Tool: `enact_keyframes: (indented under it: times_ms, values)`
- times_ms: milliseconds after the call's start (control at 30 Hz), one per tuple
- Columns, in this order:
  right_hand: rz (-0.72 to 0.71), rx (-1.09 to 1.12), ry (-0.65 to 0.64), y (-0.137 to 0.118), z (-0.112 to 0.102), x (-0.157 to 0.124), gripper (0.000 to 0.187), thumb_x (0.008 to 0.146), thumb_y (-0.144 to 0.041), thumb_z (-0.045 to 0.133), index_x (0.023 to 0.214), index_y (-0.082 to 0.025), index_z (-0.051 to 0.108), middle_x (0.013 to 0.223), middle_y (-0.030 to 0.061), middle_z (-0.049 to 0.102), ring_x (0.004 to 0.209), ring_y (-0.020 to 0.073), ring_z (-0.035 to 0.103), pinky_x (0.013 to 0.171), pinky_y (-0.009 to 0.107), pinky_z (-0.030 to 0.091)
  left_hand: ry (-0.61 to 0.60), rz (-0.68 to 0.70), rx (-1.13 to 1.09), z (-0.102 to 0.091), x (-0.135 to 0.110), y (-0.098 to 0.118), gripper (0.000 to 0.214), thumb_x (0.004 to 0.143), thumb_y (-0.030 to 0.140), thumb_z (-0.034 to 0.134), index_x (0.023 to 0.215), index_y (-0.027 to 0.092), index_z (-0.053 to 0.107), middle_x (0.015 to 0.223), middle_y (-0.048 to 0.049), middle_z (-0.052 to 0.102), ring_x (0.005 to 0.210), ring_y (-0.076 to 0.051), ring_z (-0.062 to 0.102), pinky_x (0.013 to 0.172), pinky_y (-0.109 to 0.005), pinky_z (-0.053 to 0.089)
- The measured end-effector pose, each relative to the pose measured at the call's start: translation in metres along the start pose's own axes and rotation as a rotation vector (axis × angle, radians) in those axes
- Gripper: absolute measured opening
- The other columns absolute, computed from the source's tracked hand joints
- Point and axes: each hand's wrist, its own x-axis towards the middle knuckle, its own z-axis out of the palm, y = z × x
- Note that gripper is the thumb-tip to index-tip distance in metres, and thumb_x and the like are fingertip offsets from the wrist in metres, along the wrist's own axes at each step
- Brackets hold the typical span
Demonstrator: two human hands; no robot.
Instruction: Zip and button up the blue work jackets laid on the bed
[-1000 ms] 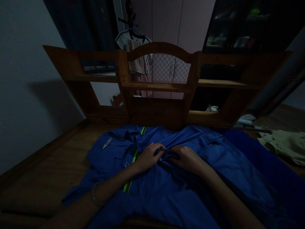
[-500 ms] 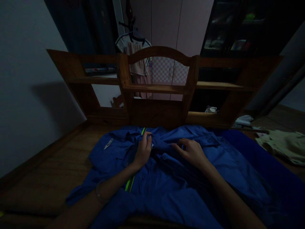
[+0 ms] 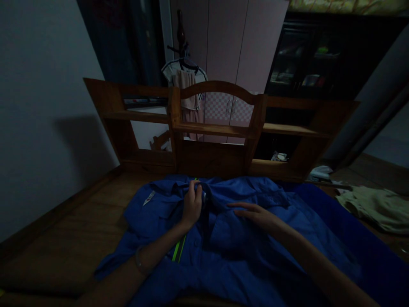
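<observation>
In the dim head-camera view, a blue garment [image 3: 230, 234] lay rumpled across a wooden surface [image 3: 83, 226], directly in front of the person and below a wooden shelf unit [image 3: 212, 155] with an arched middle. The left hand [image 3: 191, 204], with a bracelet [image 3: 138, 260] on its forearm, held a bunched fold of the garment between thumb and fingers, near the far edge. The right hand [image 3: 257, 215] was just beside it, over the garment's middle, fingers outstretched and loosely parted; whether they touched the cloth could not be told. A yellow-green stripe [image 3: 179, 249] ran down the garment near the left forearm, and a small white patch [image 3: 148, 198] lay farther left. Deeper blue fabric [image 3: 322, 204] spread to the right, with pale cloth [image 3: 377, 209] beyond it.
</observation>
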Motion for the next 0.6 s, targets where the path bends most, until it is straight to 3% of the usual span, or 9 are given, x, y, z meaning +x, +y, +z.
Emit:
enact_keyframes:
  times_ms: [100,167,233,400,500,600]
  values:
    - [-0.037,0.159,-0.071,-0.019,0.004,0.010,0.050,0.078,-0.028,0.060,0.127,-0.027,0.052,0.105,0.0029,0.065,0.088,0.0179,0.062,0.079,0.032,0.048,-0.060,0.297,0.138,-0.008,-0.003,0.018,0.023,0.091,0.027,0.038,0.110,0.020,0.050,0.127,-0.0070,0.051,0.128,-0.022,0.036,0.106,-0.042,0.027]
    - [-0.098,0.189,-0.033,-0.026,0.003,0.019,0.053,0.075,-0.023,0.060,0.127,-0.026,0.051,0.102,0.0027,0.065,0.085,0.0161,0.061,0.078,0.030,0.047,-0.099,0.438,0.223,-0.012,-0.004,0.026,0.026,0.088,0.025,0.044,0.112,0.020,0.051,0.130,-0.0073,0.048,0.133,-0.023,0.028,0.110,-0.047,0.019]
    - [-0.183,0.218,-0.012,-0.026,0.001,0.027,0.055,0.073,-0.019,0.059,0.128,-0.025,0.051,0.103,0.0030,0.064,0.085,0.0153,0.060,0.077,0.028,0.046,-0.175,0.519,0.263,-0.011,-0.006,0.028,0.030,0.087,0.026,0.048,0.116,0.020,0.050,0.127,-0.0077,0.051,0.130,-0.023,0.033,0.111,-0.047,0.019]
    - [-0.315,0.365,0.031,-0.001,0.010,0.039,0.047,0.074,-0.020,0.058,0.120,-0.025,0.050,0.110,0.0031,0.060,0.094,0.0162,0.058,0.080,0.027,0.045,-0.320,0.538,0.289,0.000,-0.005,0.016,0.038,0.088,0.032,0.052,0.123,0.020,0.048,0.118,-0.0055,0.057,0.117,-0.019,0.046,0.110,-0.042,0.026]
    - [-0.279,0.463,0.027,0.012,0.015,0.039,0.042,0.074,-0.024,0.061,0.113,-0.028,0.046,0.106,-0.0001,0.059,0.079,0.0131,0.058,0.068,0.023,0.044,-0.354,0.510,0.306,0.003,-0.003,0.008,0.026,0.093,0.027,0.043,0.115,0.020,0.054,0.105,-0.0028,0.062,0.105,-0.016,0.052,0.109,-0.040,0.028]
    - [-0.222,0.448,0.101,0.015,0.011,0.037,0.033,0.072,-0.029,0.065,0.101,-0.026,0.048,0.087,-0.0032,0.060,0.065,0.0106,0.053,0.058,0.021,0.039,-0.387,0.512,0.334,0.005,-0.001,0.004,0.024,0.095,0.023,0.037,0.104,0.020,0.059,0.094,-0.0012,0.063,0.094,-0.015,0.055,0.106,-0.040,0.029]
